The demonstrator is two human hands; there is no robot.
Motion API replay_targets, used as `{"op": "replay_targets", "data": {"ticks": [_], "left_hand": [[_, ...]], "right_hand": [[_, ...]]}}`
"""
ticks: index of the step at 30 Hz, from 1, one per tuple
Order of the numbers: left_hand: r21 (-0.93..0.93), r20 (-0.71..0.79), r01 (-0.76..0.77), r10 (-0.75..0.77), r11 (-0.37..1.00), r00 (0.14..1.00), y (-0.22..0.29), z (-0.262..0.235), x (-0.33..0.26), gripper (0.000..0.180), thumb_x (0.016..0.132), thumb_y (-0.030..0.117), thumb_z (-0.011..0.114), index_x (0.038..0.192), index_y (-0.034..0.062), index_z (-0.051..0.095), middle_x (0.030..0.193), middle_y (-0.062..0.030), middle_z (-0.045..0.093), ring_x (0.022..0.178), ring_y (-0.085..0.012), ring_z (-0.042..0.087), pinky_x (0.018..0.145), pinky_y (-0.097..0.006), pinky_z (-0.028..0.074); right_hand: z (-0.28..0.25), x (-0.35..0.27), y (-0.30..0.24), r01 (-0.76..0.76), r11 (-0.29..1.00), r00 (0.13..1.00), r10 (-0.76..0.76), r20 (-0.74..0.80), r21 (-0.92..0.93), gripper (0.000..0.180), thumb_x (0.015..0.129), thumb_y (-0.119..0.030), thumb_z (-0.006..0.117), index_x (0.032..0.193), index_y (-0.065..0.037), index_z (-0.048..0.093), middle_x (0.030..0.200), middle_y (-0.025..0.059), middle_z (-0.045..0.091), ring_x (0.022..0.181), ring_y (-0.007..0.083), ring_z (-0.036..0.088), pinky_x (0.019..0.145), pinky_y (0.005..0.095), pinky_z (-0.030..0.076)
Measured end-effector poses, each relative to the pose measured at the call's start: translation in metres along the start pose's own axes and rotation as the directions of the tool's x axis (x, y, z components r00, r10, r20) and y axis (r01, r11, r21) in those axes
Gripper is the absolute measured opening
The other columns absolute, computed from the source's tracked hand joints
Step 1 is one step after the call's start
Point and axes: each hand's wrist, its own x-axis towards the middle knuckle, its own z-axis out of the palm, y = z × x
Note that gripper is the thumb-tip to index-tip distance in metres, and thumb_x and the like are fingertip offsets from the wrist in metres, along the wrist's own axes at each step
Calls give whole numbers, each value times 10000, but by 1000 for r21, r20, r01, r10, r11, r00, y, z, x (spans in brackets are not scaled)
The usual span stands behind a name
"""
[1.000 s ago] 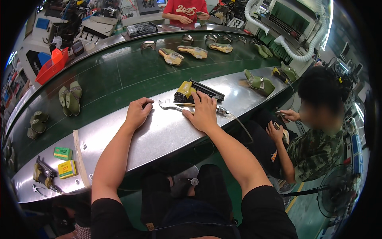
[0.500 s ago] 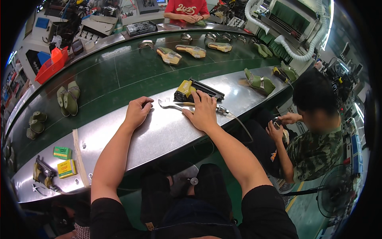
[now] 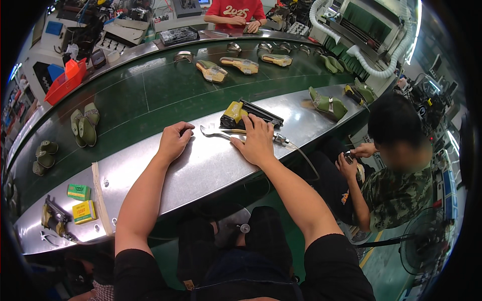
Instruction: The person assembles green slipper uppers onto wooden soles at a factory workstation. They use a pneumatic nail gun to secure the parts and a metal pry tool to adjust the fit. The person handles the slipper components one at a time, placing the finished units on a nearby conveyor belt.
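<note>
I see a silver-grey bench (image 3: pixel 201 173) running across the middle of the frame, with a deep green belt (image 3: pixel 165 98) above it. At the centre, the nail gun (image 3: pixel 232 114) shows yellow and black; the pliers (image 3: pixel 212 132) are silver with tan on the handles. Olive-green shoes (image 3: pixel 86 131) sit at left, and a green wedge sandal (image 3: pixel 330 105) at right wears a silvery band. At lower left I get a green-and-yellow box (image 3: pixel 79 191) and a mostly yellow box (image 3: pixel 84 212). The basket (image 3: pixel 65 88) at upper left is orange-red. One co-worker's shirt (image 3: pixel 226 9) is red with pale lettering, another's shirt (image 3: pixel 391 198) green camouflage. My sleeves (image 3: pixel 138 273) are black.
</note>
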Motion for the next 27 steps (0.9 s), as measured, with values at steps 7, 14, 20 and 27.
{"op": "replay_targets", "data": {"ticks": [7, 14, 20, 27], "left_hand": [[-2, 1, 3, -3, 1000, 1000, 1, 0, -1, 232, 965, 129, 651, 1118, 2, 771, 950, -140, 790, 850, -197, 734, 808, -323, 562], [12, 1, -2, 2, 1000, 1000, 2, 0, -1, 237, 963, 133, 649, 1115, -1, 772, 944, -142, 790, 836, -200, 732, 795, -324, 561], [26, 3, -5, 5, 1000, 1000, 1, 0, 0, 238, 961, 135, 651, 1112, -1, 773, 961, -145, 792, 852, -209, 731, 814, -328, 559], [18, -1, -6, 6, 1000, 1000, -1, 0, -1, 234, 960, 137, 655, 1112, 4, 775, 959, -145, 791, 854, -210, 733, 812, -329, 559]], "right_hand": [[1, -1, 0, -1, 1000, 1000, 1, -3, -6, 843, 896, -488, 760, 1557, -69, 446, 1543, 174, 438, 1472, 360, 361, 1250, 603, 158], [1, -2, 0, -4, 1000, 1000, 4, 2, 6, 846, 893, -490, 762, 1554, -63, 452, 1549, 177, 437, 1478, 362, 356, 1255, 601, 151], [2, -1, 1, 5, 1000, 1000, -5, -6, -3, 852, 896, -503, 753, 1559, -65, 446, 1553, 177, 434, 1477, 365, 354, 1251, 600, 152], [3, -2, 1, 6, 1000, 1000, -6, -7, -5, 855, 899, -514, 747, 1562, -67, 442, 1553, 177, 435, 1476, 364, 354, 1249, 600, 154]]}}
